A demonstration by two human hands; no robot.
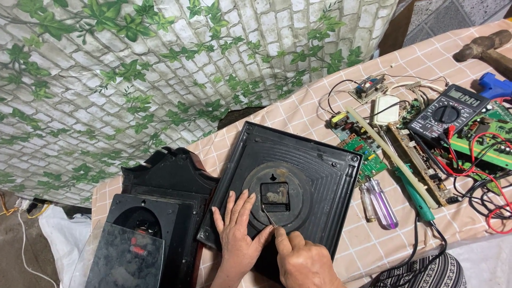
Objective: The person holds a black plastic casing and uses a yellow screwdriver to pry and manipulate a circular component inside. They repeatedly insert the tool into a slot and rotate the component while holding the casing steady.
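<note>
Step in hand: you look to be working the thin metal tool (268, 217) at the lower edge of the clock movement (274, 196), set in the back of the square black clock (320, 176).
Left hand (238, 234): flat on the clock's round recess, fingers spread, steadying the case.
Right hand (304, 261): fingers pinched closed on the tool, tip at the movement's bottom left corner.
Clock position: face down on the checked tabletop (373, 245), beside a darker clock case (160, 181).
Next move: likely calls for gentle, controlled levering, with the case held firm.
Nearby: screwdrivers (380, 202), circuit boards (368, 149), multimeter (448, 112).
</note>
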